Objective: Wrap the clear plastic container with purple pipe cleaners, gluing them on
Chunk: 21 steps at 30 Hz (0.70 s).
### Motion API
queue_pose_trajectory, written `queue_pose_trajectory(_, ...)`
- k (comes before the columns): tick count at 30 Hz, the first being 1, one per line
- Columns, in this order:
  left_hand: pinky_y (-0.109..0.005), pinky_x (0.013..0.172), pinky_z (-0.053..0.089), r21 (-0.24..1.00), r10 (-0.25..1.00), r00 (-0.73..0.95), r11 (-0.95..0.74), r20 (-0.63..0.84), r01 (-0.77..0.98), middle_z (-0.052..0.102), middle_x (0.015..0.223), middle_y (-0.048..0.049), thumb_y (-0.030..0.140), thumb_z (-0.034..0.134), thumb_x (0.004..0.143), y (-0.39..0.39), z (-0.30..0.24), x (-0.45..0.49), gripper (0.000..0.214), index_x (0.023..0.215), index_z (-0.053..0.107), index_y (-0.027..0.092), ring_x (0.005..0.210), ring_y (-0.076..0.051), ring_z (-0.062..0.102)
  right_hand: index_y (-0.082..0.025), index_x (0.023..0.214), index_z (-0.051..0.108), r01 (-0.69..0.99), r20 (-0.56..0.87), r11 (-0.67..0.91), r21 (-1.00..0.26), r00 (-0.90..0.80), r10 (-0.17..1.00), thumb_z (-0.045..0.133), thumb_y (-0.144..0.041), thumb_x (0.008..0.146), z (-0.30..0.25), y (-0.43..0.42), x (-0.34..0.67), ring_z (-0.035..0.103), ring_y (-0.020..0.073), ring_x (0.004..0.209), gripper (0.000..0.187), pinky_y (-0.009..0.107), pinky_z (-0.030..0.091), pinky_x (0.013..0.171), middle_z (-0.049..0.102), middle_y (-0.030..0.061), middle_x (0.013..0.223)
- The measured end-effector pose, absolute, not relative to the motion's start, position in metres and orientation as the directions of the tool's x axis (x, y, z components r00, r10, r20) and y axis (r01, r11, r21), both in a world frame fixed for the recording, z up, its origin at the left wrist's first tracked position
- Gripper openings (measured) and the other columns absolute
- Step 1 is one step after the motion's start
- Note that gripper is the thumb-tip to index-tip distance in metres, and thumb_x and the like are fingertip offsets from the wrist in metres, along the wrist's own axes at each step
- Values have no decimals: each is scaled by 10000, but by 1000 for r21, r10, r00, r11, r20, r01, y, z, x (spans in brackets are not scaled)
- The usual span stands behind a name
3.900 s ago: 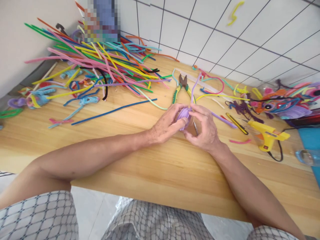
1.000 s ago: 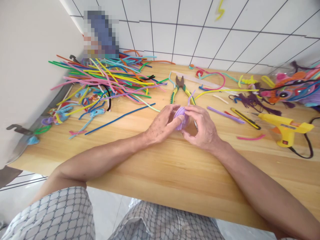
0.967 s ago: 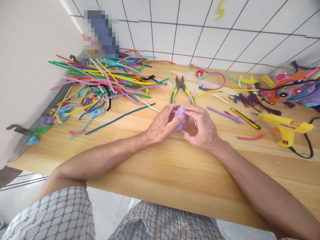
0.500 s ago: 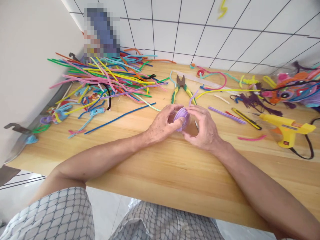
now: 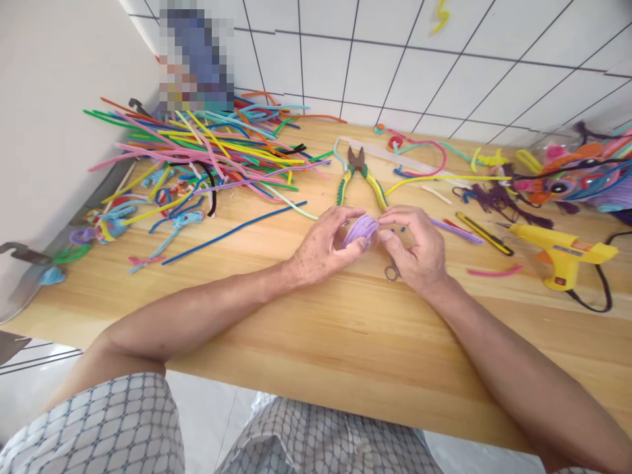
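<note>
Right hand (image 5: 417,250) has shifted outward since a moment ago, thumb and forefinger parted, perhaps grazing the purple coil (image 5: 361,229), whose long axis slants up rightward. The left hand (image 5: 323,243) clamps it between thumb and fingers above the worktop (image 5: 306,336), near the pliers (image 5: 363,168).

From my end I'm getting a soft-looking, matt purple coil (image 5: 362,228), smooth wood tabletop (image 5: 316,336), plasticky glue gun (image 5: 561,249) and dull metal pliers head (image 5: 356,159).
</note>
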<state>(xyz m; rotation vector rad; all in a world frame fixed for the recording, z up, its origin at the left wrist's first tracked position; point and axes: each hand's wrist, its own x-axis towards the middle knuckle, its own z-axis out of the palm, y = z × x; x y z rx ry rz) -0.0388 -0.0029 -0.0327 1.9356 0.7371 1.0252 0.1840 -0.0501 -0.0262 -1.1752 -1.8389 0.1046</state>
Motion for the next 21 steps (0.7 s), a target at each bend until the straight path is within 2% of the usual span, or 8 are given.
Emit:
queue_pose_trajectory(3,-412,1029,591,791,726,505,-598,467,128,759,1273,-117,374,687,975,-3,-34,-39,420,1358,666,202,1146,-243,711,-272,1052,734,672,649,521,-526,-78,757,702,-334,1030,-25,-50,182,771,270,1020,73,472,629,932,798,59,1029)
queue_pose_trajectory(9,-402,1020,593,771,705,516,-625,487,126,753,1269,-115,377,680,992,-3,-37,-38,429,1381,657,199,1140,-238,711,-278,940,718,654,630,500,-568,-45,775,725,-339,1009,-21,-51,179,751,235,853,93,419,614,815,781,19,889)
queue_pose_trajectory(16,-421,1074,587,715,641,530,-693,555,89,740,1305,-127,340,653,1011,-2,-38,-39,426,1412,625,202,1213,-247,706,-287,950,720,643,629,482,-595,0,777,768,-321,974,-20,-50,179,756,265,935,64,481,621,875,781,39,972)
queue_pose_trajectory(21,-489,1163,552,649,591,535,-754,604,101,691,1402,-161,259,675,944,-3,-38,-41,529,1462,581,204,1345,-291,664,-294,962,715,625,603,481,-616,-20,798,767,-325,982,-19,-51,181,757,273,959,64,514,629,900,779,45,985)
